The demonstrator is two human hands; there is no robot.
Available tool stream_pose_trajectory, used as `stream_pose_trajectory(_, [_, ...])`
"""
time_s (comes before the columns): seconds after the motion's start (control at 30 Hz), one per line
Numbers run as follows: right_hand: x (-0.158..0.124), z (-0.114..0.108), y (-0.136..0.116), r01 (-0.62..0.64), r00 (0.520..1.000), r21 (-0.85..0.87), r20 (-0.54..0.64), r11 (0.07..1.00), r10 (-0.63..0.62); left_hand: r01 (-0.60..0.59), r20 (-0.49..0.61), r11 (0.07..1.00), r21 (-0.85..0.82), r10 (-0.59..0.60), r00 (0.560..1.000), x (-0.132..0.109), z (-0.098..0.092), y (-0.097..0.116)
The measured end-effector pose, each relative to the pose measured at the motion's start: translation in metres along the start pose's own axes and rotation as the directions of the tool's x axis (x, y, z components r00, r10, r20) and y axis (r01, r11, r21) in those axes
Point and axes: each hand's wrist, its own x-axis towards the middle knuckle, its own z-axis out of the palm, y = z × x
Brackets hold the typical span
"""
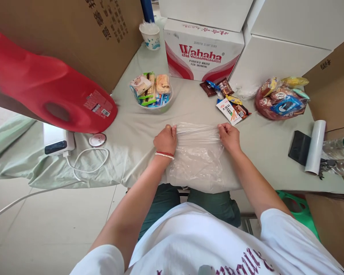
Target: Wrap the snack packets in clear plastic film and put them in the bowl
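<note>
A clear plastic bag (196,162) is stretched between my two hands over the front of the cloth-covered table. My left hand (165,139), with a red and white bracelet at the wrist, pinches the bag's upper left corner. At the upper right corner, the fingers of my right hand (229,136) are closed on the same plastic. Gathered folds run straight across between the hands. Beyond them stands a clear bowl (162,109) of wrapped snacks. Several loose snack packets (229,110) lie past my right hand, a white one among them.
A large red jug (74,99) and a white power bank (57,141) with a cable are at left. A Wahaha carton (203,53) and a paper cup (150,36) stand at the back. To the right are a filled snack bag (282,99), a white roll (315,147) and plastic bottles (338,147).
</note>
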Motion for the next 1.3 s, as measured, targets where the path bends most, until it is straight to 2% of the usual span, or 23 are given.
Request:
stream_pose_trajectory(0.1, [0.019,-0.002,0.004,0.02,0.999,-0.142,-0.025,0.99,-0.024,-0.049,-0.209,0.996,-0.073,0.032,0.977,0.006,0.0,-0.004])
stream_pose_trajectory(0.17, [0.032,-0.005,0.005,0.025,1.0,-0.23,0.008,0.973,-0.024,-0.198,-0.333,0.975,-0.102,0.154,0.93,0.0,-0.005,-0.007])
stream_pose_trajectory(0.2, [0.036,-0.007,0.004,0.036,0.999,-0.267,0.017,0.963,-0.033,-0.294,-0.351,0.951,-0.096,0.244,0.904,-0.006,-0.008,-0.008])
stream_pose_trajectory(0.23, [0.038,-0.009,0.002,0.058,0.998,-0.301,0.004,0.952,-0.059,-0.39,-0.337,0.917,-0.083,0.343,0.877,-0.014,-0.012,-0.008])
stream_pose_trajectory(0.3, [0.033,-0.013,-0.007,0.134,0.982,-0.376,-0.071,0.917,-0.173,-0.541,-0.241,0.839,-0.058,0.514,0.823,-0.035,-0.019,-0.008])
stream_pose_trajectory(0.37, [0.012,-0.015,-0.018,0.266,0.935,-0.445,-0.098,0.855,-0.342,-0.615,-0.119,0.788,-0.032,0.608,0.785,-0.056,-0.02,-0.009])
stream_pose_trajectory(0.4, [-0.004,-0.015,-0.023,0.354,0.904,-0.464,-0.052,0.812,-0.424,-0.626,-0.059,0.78,-0.016,0.624,0.779,-0.065,-0.019,-0.011])
stream_pose_trajectory(0.47, [-0.043,-0.012,-0.028,0.553,0.823,-0.448,0.159,0.703,-0.546,-0.626,0.046,0.779,0.018,0.625,0.779,-0.077,-0.013,-0.018])
stream_pose_trajectory(0.53, [-0.083,-0.008,-0.022,0.697,0.717,-0.395,0.407,0.598,-0.566,-0.623,0.12,0.781,0.043,0.615,0.78,-0.082,-0.007,-0.026])
stream_pose_trajectory(0.57, [-0.1,-0.007,-0.015,0.72,0.69,-0.393,0.485,0.571,-0.536,-0.619,0.142,0.783,0.051,0.608,0.781,-0.082,-0.005,-0.031])
stream_pose_trajectory(0.6, [-0.114,-0.008,-0.006,0.717,0.691,-0.412,0.527,0.562,-0.495,-0.614,0.155,0.787,0.059,0.6,0.785,-0.08,-0.005,-0.036])
stream_pose_trajectory(0.63, [-0.124,-0.01,0.004,0.691,0.716,-0.449,0.536,0.567,-0.448,-0.606,0.163,0.793,0.065,0.591,0.79,-0.078,-0.006,-0.041])
stream_pose_trajectory(0.7, [-0.134,-0.019,0.023,0.603,0.792,-0.536,0.491,0.591,-0.363,-0.588,0.176,0.806,0.073,0.57,0.803,-0.07,-0.01,-0.051])
stream_pose_trajectory(0.77, [-0.136,-0.029,0.036,0.53,0.844,-0.591,0.44,0.608,-0.308,-0.562,0.189,0.823,0.081,0.541,0.819,-0.062,-0.017,-0.061])
stream_pose_trajectory(0.87, [-0.134,-0.04,0.045,0.497,0.865,-0.613,0.409,0.615,-0.291,-0.496,0.179,0.863,0.098,0.475,0.862,-0.055,-0.027,-0.073])
stream_pose_trajectory(1.0, [-0.135,-0.042,0.04,0.484,0.874,-0.592,0.365,0.645,-0.321,-0.325,0.02,0.936,0.138,0.326,0.945,-0.062,-0.036,-0.073])
stream_pose_trajectory(1.07, [-0.136,-0.04,0.032,0.42,0.908,-0.593,0.285,0.687,-0.308,-0.234,-0.037,0.958,0.166,0.243,0.969,-0.07,-0.038,-0.068])
stream_pose_trajectory(1.13, [-0.136,-0.036,0.021,0.315,0.949,-0.618,0.202,0.721,-0.241,-0.17,-0.012,0.968,0.187,0.175,0.984,-0.077,-0.039,-0.062])
stream_pose_trajectory(1.2, [-0.135,-0.03,0.01,0.24,0.971,-0.633,0.173,0.736,-0.167,-0.137,0.034,0.977,0.164,0.134,0.99,-0.082,-0.037,-0.059])
stream_pose_trajectory(1.3, [-0.131,-0.017,0.0,0.246,0.963,-0.543,0.234,0.803,-0.136,-0.143,0.025,0.987,-0.066,0.145,0.989,-0.085,-0.032,-0.057])
